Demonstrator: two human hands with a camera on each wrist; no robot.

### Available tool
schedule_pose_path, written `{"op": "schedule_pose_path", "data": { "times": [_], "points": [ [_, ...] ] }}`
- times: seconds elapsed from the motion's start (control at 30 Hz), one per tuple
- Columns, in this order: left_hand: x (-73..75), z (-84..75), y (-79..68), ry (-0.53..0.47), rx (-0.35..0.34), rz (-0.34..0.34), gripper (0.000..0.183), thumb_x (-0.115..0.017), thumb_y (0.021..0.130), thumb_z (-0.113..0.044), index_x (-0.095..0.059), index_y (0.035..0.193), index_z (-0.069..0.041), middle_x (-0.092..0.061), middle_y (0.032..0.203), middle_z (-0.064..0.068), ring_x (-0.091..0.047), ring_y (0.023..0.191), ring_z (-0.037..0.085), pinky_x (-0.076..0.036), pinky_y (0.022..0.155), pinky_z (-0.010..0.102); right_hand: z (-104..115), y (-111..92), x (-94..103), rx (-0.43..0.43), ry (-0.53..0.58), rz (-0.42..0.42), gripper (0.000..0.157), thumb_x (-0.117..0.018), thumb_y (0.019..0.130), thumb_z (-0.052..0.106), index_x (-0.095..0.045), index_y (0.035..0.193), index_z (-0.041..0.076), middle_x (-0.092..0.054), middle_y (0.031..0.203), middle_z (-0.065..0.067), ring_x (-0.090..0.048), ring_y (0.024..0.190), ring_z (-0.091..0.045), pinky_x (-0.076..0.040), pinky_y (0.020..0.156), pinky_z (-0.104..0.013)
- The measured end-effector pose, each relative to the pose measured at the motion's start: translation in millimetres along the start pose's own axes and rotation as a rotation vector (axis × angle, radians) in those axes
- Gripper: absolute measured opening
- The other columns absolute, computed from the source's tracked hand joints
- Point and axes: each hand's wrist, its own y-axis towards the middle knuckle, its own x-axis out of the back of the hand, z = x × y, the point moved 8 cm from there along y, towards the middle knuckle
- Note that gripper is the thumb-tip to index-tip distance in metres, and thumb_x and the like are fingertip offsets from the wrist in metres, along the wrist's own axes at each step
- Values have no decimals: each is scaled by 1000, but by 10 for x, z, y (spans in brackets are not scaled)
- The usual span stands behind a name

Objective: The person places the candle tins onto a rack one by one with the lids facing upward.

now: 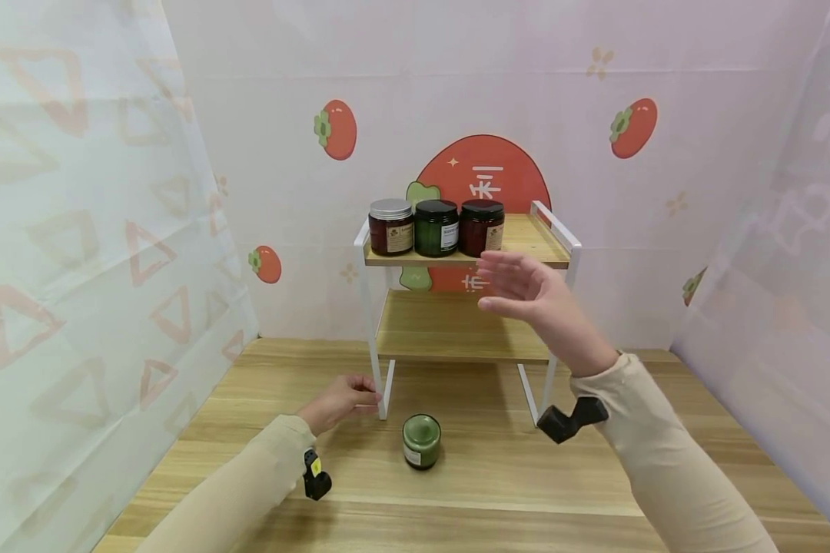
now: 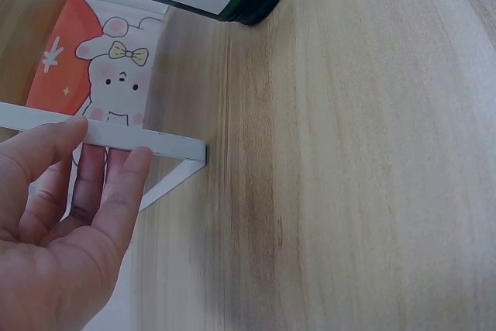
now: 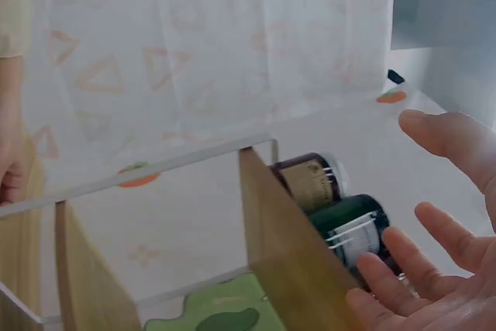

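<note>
My left hand (image 1: 339, 403) holds the lower front-left leg of a two-tier shelf rack (image 1: 463, 326), a white metal frame with wooden boards. In the left wrist view, thumb and fingers lie on both sides of that white leg (image 2: 167, 143). My right hand (image 1: 526, 296), fingers extended and thumb apart, is raised before the top board, holding nothing. Just behind its fingertips stands a dark red jar (image 1: 480, 229) with a black lid. Left of it, in a row, come a green jar (image 1: 436, 228) with a black lid and a dark red jar (image 1: 390, 228) with a silver lid.
A green candle jar (image 1: 421, 442) stands on the wooden table (image 1: 498, 491) in front of the rack. The lower board (image 1: 463, 322) sits between the legs. Printed cloth walls (image 1: 283, 153) enclose the table at the back and both sides.
</note>
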Motion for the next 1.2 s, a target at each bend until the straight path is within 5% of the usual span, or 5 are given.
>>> {"op": "schedule_pose_path", "data": {
  "times": [0.27,0.43,0.67,1.2],
  "points": [
    [2,-1,-8,0,-4,0,9,-63,91,0,-55,95,1,-59,93,5,-63,94,19,-49,101,50,-440,-92,-177,-9,94,29,62,-74,83,5,-45,138,1,-54,137,-10,-54,125,-17,-47,105,-32],
    [2,6,-5,-3,3,-9,8,-63,91,1,-55,93,-1,-59,93,6,-63,95,22,-49,101,49,-725,-165,-309,-81,75,74,64,-76,82,9,-45,138,2,-51,140,-16,-49,131,-31,-43,108,-42],
    [0,15,3,-11,13,-11,10,-62,91,1,-55,97,4,-59,93,6,-63,98,24,-48,102,50,-1067,-239,-497,-139,110,111,65,-76,82,8,-44,138,-2,-45,142,-25,-44,133,-37,-39,111,-46],
    [-7,1,21,-7,0,-9,9,-60,92,2,-54,97,5,-58,92,6,-63,94,22,-50,100,49,-1747,-363,-840,-215,46,134,59,-78,82,15,-50,130,-5,-54,134,-21,-50,127,-35,-43,109,-45]
  ]
}}
